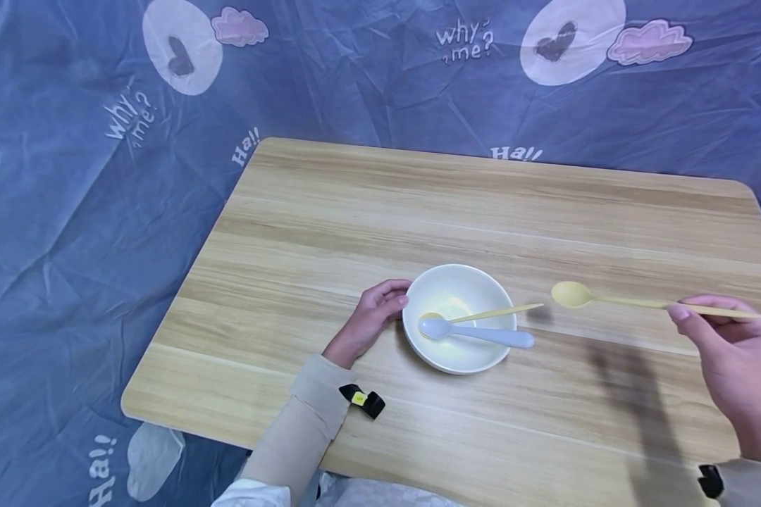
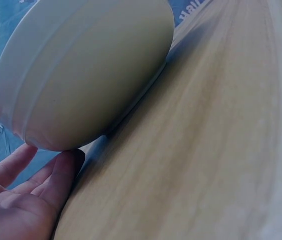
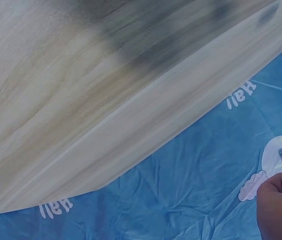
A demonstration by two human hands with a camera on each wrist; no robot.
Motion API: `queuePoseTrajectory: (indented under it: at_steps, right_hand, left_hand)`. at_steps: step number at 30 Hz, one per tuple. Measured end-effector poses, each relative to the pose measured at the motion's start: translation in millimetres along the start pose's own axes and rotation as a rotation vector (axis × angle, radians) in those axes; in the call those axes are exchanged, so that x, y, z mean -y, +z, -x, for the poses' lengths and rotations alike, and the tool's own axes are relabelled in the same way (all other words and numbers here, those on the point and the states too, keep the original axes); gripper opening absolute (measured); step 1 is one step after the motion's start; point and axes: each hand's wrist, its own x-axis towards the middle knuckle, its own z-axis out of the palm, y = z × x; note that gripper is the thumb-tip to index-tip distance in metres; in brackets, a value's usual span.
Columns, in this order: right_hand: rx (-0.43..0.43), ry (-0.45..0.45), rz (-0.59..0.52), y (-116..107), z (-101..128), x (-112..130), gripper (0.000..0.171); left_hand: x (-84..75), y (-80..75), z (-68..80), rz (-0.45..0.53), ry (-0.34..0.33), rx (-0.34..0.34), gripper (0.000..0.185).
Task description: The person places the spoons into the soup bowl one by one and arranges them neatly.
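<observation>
A white bowl [image 1: 459, 291] stands near the middle of the wooden table [image 1: 355, 225]. Inside it lie a pale blue spoon [image 1: 475, 332] and a yellow spoon [image 1: 490, 314], handles sticking out to the right. My left hand [image 1: 373, 318] rests against the bowl's left side, fingers loosely curved on its wall [image 2: 81, 75]; the fingers [image 2: 41, 180] show under the rim in the left wrist view. My right hand [image 1: 732, 359] pinches the handle of a second yellow spoon [image 1: 615, 299], held level above the table right of the bowl, scoop pointing left.
A blue printed cloth [image 1: 89, 211] lies under and around the table. The table's edge [image 3: 145, 130] and the cloth [image 3: 195, 195] fill the right wrist view, with a bit of my right hand [image 3: 280, 205] at the corner.
</observation>
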Motion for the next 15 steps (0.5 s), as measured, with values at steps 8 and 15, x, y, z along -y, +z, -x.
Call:
queuePoseTrajectory:
  at_steps: [8,15]
  right_hand:
    - [0.0,0.004,0.041,2.6,1.0,1.3,0.012]
    - [-0.009,0.013,0.066,6.8,2.7,6.6,0.012]
  left_hand:
    - [0.3,0.7,-0.3,0.009,-0.004,-0.005,0.043]
    - [0.3,0.3,-0.8,0.009,-0.003,-0.006,0.044]
